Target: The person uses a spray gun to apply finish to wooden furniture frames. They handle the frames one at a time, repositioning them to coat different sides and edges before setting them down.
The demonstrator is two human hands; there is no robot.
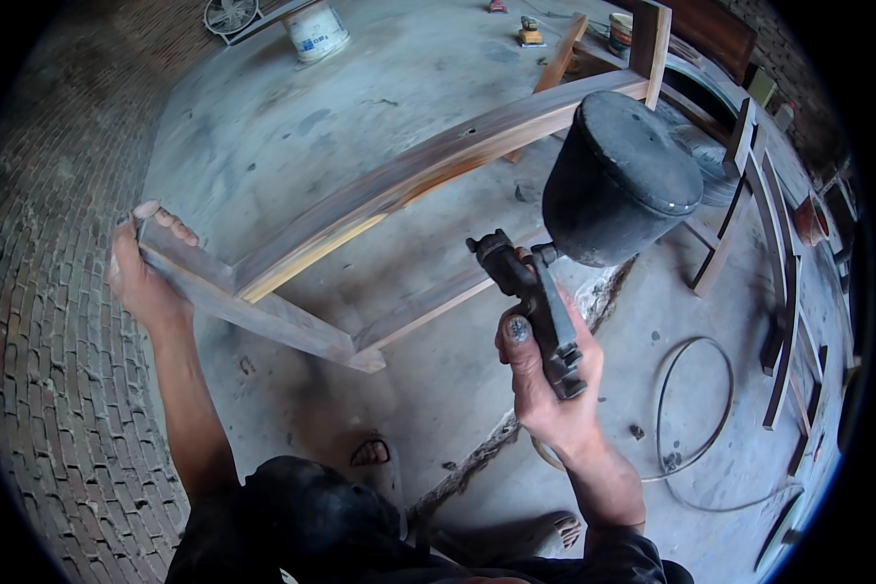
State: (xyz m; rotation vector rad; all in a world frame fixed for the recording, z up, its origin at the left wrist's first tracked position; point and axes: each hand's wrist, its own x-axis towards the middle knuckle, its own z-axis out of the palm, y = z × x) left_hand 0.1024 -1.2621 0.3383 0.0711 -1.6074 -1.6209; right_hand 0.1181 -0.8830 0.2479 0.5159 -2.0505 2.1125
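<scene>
Wood frame (292,311) left-hand (141,282); grimy metal spray gun (540,311) right-hand (550,375)

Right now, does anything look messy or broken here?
Nothing looks broken. The spray gun in the right hand and its black cup are caked with dried finish. The left hand grips the wooden frame. A hose lies looped loose on the stained floor.
</scene>
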